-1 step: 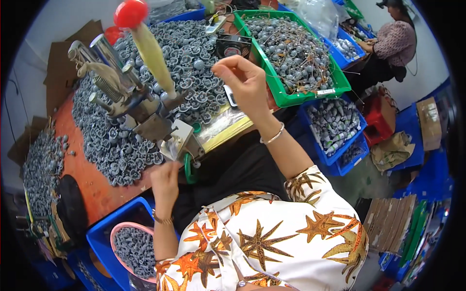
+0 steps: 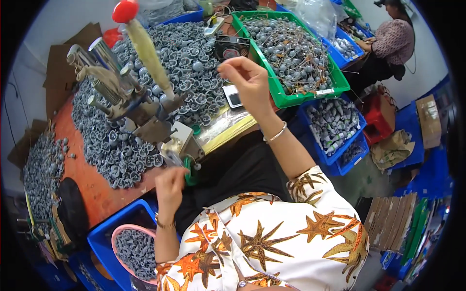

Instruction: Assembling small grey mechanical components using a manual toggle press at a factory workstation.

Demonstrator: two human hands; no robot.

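A metal hand press [image 2: 153, 128] stands on the table, its wrapped lever [image 2: 145, 51] topped by a red knob [image 2: 124, 10]. Just below the press's small metal block [image 2: 175, 138], my left hand [image 2: 170, 190] has its fingers curled and pinched together. My right hand [image 2: 250, 85] is raised to the right of the lever, apart from it, thumb and forefinger closed. Whatever either hand holds is too small or hidden to name. A large heap of grey plastic shells [image 2: 119, 162] surrounds the press. A green ring-shaped part [image 2: 191, 172] sits beside my left fingers.
At the upper right a green tray [image 2: 284, 100] holds grey balls with thin wires. Blue bins [image 2: 310, 133] of small parts stand below it. A pink basin [image 2: 116, 250] sits in a blue bin at lower left. A co-worker [image 2: 395, 41] sits at far right.
My left hand has moved slightly right and down, away from the press block. My right hand has shifted a little to the right. The lever knob appears slightly farther left.
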